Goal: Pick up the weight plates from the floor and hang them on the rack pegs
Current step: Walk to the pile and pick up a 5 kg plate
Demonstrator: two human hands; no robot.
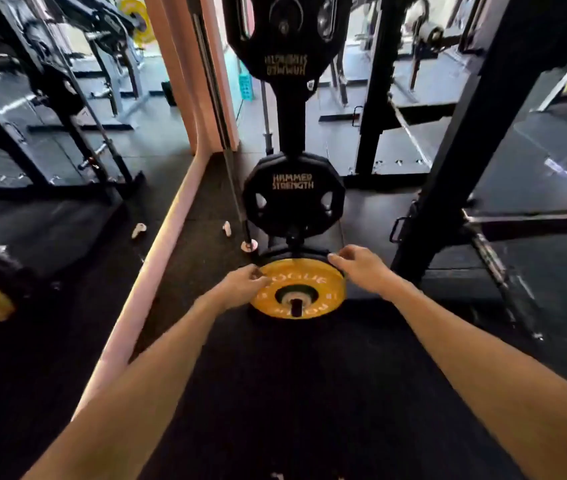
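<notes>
With the left hand (244, 279) and right hand (356, 259) gripping its rim, the yellow plate (304, 295), seated on the peg (296, 307), may pinch fingers against the black plate (276, 252) behind.

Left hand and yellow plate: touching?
Touching. The head view shows the left hand with fingertips overlapping the yellow plate's left rim, no gap visible. Whether it actually holds the rim is unclear.

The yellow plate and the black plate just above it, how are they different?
The yellow plate has plain white letters around its face; the black plate reads HAMMER STRENGTH and has grip holes cut through it. The yellow plate sits lowest on the rack, with the left hand and right hand at its rim; the black plate hangs higher, untouched. Both are round and hang on rack pegs.
</notes>
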